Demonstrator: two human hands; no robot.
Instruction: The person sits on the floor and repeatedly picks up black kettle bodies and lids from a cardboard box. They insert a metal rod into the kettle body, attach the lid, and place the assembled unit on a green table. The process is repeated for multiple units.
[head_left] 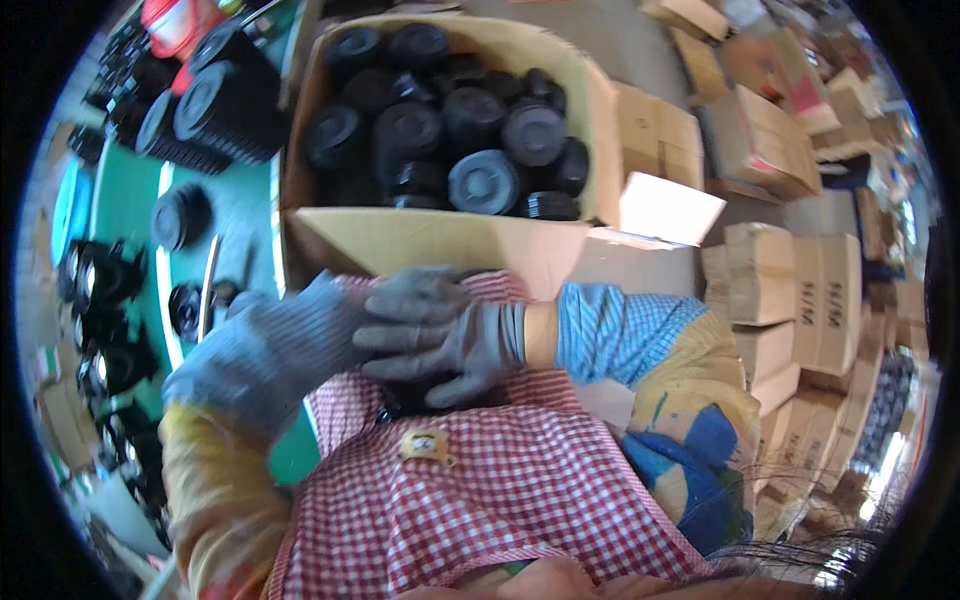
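Note:
My right hand (440,335), in a grey glove, reaches in from the right in front of my chest. Its fingers are stretched and spread towards the left, the thumb pointing down towards me. Under the palm and thumb shows part of a black object (420,396), against my red checked apron (450,480); its kind is hidden. My left forearm, in a blue knitted sleeve (270,345), comes in from the left and ends beneath the right fingers. The left hand itself is covered, so its fingers do not show.
Beyond my hands stands an open cardboard box (450,240) filled with several black round-lidded containers (484,182). On the green table (240,210) at left lie more black containers (180,216) and a red bucket (178,25). Cardboard cartons (765,140) are stacked at right.

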